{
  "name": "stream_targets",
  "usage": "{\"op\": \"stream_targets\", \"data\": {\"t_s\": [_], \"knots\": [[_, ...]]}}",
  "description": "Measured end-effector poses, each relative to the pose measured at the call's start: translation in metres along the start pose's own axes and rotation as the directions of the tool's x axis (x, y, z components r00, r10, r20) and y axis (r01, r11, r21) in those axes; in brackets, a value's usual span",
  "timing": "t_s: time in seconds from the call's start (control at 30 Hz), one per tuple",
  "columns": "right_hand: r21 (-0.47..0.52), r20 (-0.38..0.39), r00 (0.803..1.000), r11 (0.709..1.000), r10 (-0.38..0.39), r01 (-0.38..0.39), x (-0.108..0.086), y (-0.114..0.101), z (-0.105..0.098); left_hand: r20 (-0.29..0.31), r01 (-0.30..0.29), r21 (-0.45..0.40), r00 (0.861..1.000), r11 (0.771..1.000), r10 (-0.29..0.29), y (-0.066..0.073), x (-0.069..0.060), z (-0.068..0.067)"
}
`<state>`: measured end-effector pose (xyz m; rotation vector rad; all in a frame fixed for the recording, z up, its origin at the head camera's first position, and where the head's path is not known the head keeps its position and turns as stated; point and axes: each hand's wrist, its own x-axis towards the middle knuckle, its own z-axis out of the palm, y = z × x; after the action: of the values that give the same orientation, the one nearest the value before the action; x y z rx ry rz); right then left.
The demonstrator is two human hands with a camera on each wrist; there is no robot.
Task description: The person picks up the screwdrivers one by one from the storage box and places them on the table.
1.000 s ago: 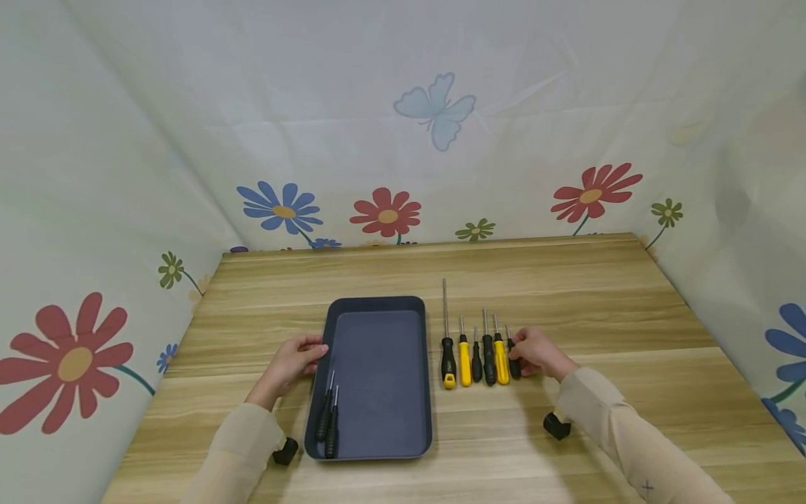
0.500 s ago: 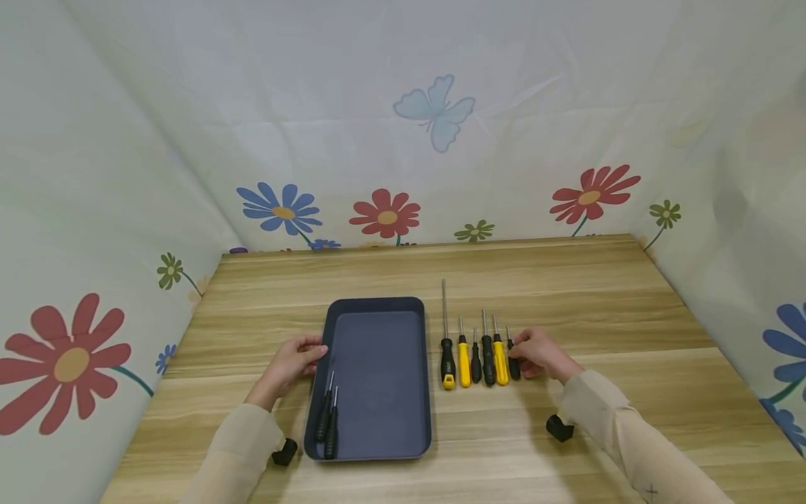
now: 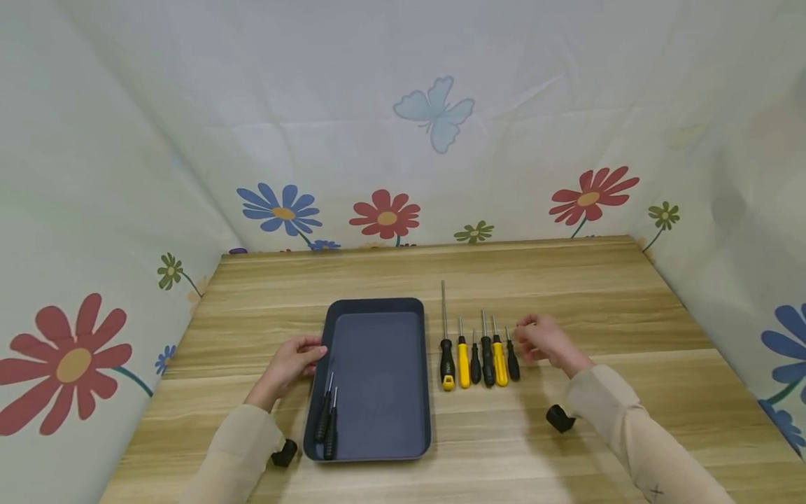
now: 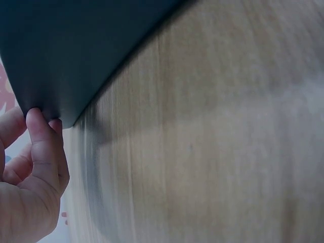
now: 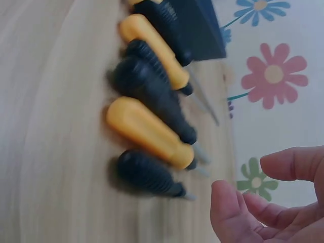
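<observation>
Pinching the left rim of the dark tray (image 3: 378,392), the left hand (image 3: 291,365) has its thumb over the edge and fingers against the outer wall. Inside, by the tray's near left corner, lie 2 slim black screwdrivers (image 3: 330,435), tips toward the far edge; I cannot tell whether their handles touch. With the grip on 1 side only, a tug or lift at that rim could turn the tray and set both rolling across its floor. Beyond the tray's right edge, 6 more lie in a row on the table (image 3: 535,280), tips toward the table's far edge: a long black screwdriver (image 3: 446,358), an upright-lying yellow screwdriver (image 3: 464,364), a short black screwdriver (image 3: 475,365), a thick black screwdriver (image 3: 488,362), a slightly slanted yellow screwdriver (image 3: 500,364) and, at the right end, a small black screwdriver (image 3: 513,365). Their handles sit close together, so fingers closing on 1 could nudge its neighbour out of line. Just right of the row, the right hand (image 3: 545,341) is apart from the small black screwdriver, holding nothing, with a narrow gap between thumb and forefinger. Entering with so little gap could knock the handle aside, and catching only the thin shaft could let the heavier handle swing.
</observation>
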<state>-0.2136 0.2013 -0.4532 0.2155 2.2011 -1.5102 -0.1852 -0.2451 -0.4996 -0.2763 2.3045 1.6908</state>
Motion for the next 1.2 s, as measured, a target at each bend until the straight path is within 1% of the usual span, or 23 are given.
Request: {"op": "stream_targets", "data": {"t_s": [0.2,0.33,0.47,0.57,0.8,1.03,1.2], "knots": [[0.04,0.008,0.999,0.998,-0.038,0.037,-0.007,-0.013,0.006,-0.003,-0.003,0.006,1.0,1.0,0.003,0.001,-0.001,0.0],[0.073,0.025,0.999,0.996,-0.048,0.046,-0.012,-0.02,0.018,-0.005,-0.005,0.008,1.0,1.0,0.005,0.0,-0.001,0.0],[0.086,0.067,0.996,0.995,-0.063,0.057,-0.016,-0.027,0.032,-0.006,-0.006,0.003,1.0,1.0,0.006,-0.001,0.0,0.0],[0.083,0.113,0.991,0.994,-0.077,0.068,-0.019,-0.031,0.042,-0.004,-0.01,0.0,1.0,1.0,0.01,-0.002,0.0,0.001],[0.093,0.171,0.98,0.992,-0.101,0.086,-0.023,-0.038,0.065,-0.007,-0.01,0.002,1.0,1.0,0.01,-0.003,0.0,0.001],[0.093,0.248,0.961,0.99,-0.123,0.103,-0.024,-0.043,0.083,-0.003,-0.002,0.002,1.0,1.0,0.002,-0.003,0.0,0.0],[0.101,0.282,0.95,0.989,-0.13,0.105,-0.025,-0.046,0.094,-0.003,0.005,-0.008,1.0,1.0,-0.005,-0.001,0.0,0.0]]}}
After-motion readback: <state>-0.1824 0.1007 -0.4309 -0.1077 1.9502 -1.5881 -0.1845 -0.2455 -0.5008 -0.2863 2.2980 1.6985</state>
